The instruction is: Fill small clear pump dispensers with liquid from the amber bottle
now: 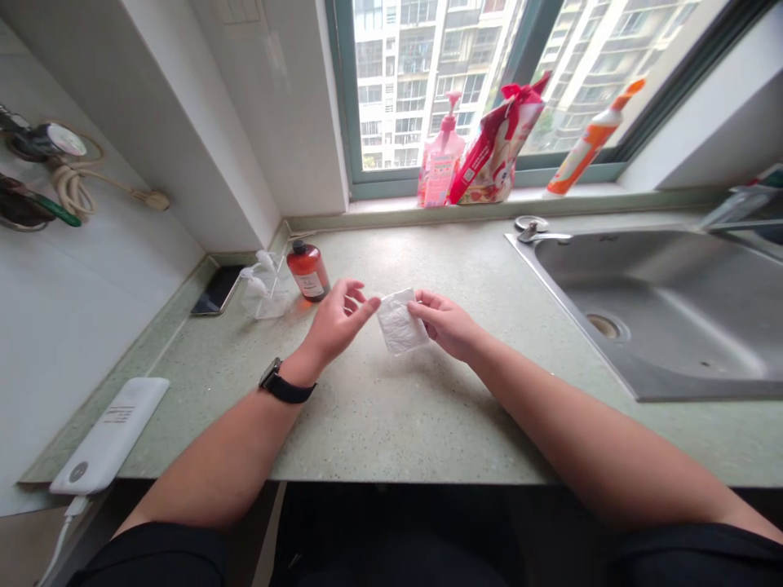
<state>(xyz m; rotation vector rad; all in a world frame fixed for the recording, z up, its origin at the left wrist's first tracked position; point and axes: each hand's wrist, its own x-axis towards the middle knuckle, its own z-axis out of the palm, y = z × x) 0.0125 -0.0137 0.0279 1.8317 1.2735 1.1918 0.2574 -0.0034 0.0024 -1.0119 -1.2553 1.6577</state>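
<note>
Above the counter, my right hand (449, 321) pinches a small flat white square packet (402, 324) by its right edge, thumb in front and fingers behind. Its surface is wrinkled; whether it is folded tissue or thin plastic I cannot tell. My left hand (340, 320) is at the packet's upper left corner, fingers apart and thumb pointing at it. Whether the thumb touches that corner is unclear. A dark watch is on the left wrist. Behind the left hand stands an amber bottle (307, 271) with a black cap and a white label. Clear containers with white tops (264, 287) are left of the bottle.
A phone (218, 290) lies by the left wall; a white power bank (110, 436) with a cable sits at the front left edge. To the right is a steel sink (648, 391). A pink pump bottle (441, 163), red bag (498, 151) and orange-white bottle (588, 147) line the windowsill.
</note>
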